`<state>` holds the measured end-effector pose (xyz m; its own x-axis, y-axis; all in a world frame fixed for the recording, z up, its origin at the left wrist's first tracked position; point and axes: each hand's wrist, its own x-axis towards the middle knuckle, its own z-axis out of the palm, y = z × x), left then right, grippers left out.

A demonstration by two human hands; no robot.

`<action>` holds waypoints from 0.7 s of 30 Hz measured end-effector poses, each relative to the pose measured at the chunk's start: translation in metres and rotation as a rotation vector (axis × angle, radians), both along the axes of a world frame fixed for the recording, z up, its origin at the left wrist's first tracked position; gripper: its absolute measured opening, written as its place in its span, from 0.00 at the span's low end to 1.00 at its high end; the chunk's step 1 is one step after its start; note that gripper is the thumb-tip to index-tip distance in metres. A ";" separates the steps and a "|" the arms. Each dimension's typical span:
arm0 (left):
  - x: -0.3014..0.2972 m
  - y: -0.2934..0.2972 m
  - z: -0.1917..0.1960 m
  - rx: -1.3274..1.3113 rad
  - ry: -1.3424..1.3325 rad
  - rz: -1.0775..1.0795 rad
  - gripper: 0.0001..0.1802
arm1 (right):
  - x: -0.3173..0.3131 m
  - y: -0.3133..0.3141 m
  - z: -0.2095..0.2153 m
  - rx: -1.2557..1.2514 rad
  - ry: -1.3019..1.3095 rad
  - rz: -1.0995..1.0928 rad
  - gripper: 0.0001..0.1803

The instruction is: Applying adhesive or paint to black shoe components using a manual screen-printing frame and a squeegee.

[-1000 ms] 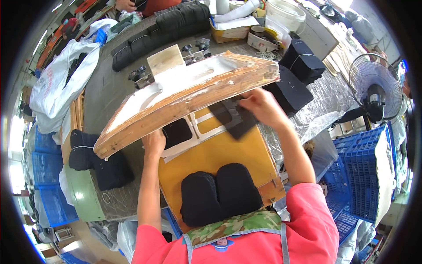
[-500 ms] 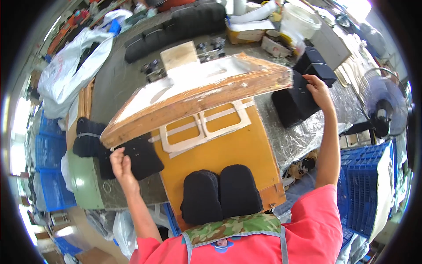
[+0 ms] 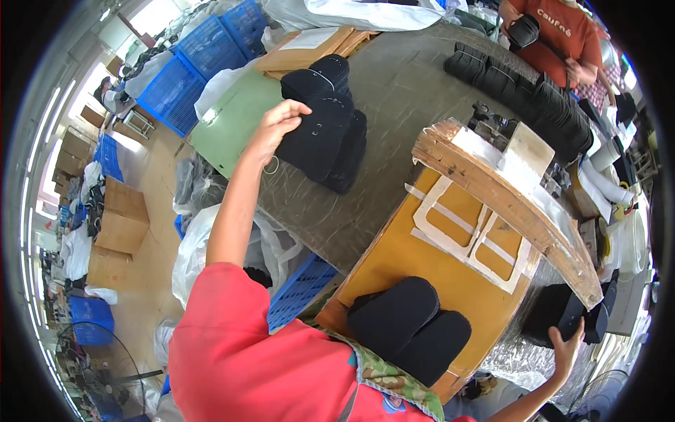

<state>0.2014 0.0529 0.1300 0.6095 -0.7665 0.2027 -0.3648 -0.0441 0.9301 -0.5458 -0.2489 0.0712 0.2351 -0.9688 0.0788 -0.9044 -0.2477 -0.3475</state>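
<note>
My left hand (image 3: 275, 128) has its thumb and fingers pinched at the edge of a black rounded fabric piece (image 3: 325, 133) atop a stack on the left of the table. My right hand (image 3: 567, 347) reaches to another black stack (image 3: 547, 316) at the right, thumb and forefinger apart at its near edge. Between them an orange board (image 3: 394, 246) carries a pale template (image 3: 460, 228) with two rounded openings. A thick wooden frame (image 3: 510, 204) stands raised over the board's far side. Two piles of black rounded pieces (image 3: 411, 327) lie at the board's near edge, against my apron.
A long row of bundled black pieces (image 3: 520, 95) lies at the far side, near another person (image 3: 562, 42) holding a black bundle. Brown card sheets (image 3: 313, 53) lie at the far left. Blue crates (image 3: 172, 95) stand beyond the table's left edge. A fan (image 3: 105, 373) is at lower left.
My view has swung left, so the board and wooden frame now appear further right. My left hand has moved onto the left stack's top piece. My right hand's thumb and forefinger now spread apart.
</note>
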 end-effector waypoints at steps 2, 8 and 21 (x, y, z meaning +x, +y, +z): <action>0.007 -0.017 -0.007 0.130 -0.082 0.009 0.11 | 0.009 0.005 0.004 0.075 -0.011 -0.056 0.54; -0.002 -0.036 -0.043 0.230 -0.602 0.138 0.12 | 0.050 0.035 0.038 -0.181 0.085 -0.073 0.58; -0.023 -0.048 -0.042 0.499 -0.910 0.244 0.11 | 0.213 0.184 0.045 0.250 0.081 0.730 0.41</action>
<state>0.1787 0.0048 0.0883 0.5355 -0.7659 0.3559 -0.8429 -0.5109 0.1688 -0.3323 -0.0652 0.1161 0.8162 -0.5533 -0.1664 -0.5674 -0.7133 -0.4114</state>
